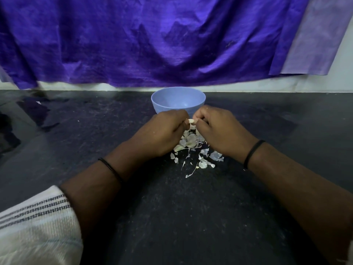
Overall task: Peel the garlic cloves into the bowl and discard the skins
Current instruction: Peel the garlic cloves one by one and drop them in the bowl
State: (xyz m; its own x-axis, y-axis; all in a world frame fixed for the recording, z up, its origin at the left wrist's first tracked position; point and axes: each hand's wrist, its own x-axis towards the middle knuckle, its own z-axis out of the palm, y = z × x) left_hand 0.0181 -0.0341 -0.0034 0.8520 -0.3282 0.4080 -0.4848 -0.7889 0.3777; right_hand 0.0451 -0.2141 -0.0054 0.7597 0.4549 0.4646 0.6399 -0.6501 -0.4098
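Note:
A pale garlic clove (191, 121) is pinched between my two hands just in front of the light blue bowl (178, 99). My left hand (162, 131) grips it from the left with curled fingers. My right hand (219, 129) pinches it from the right, fingers curled too. Below the hands a pile of white garlic skins (193, 148) lies on the dark counter, with a few pieces that look like cloves mixed in. The inside of the bowl is mostly hidden from this angle.
The dark stone counter (95, 131) stretches left and right of the bowl. A purple cloth (152, 41) hangs on the wall behind it. Dark cloth lies at the far left (34, 111). A striped white sleeve (38, 226) covers my left upper arm.

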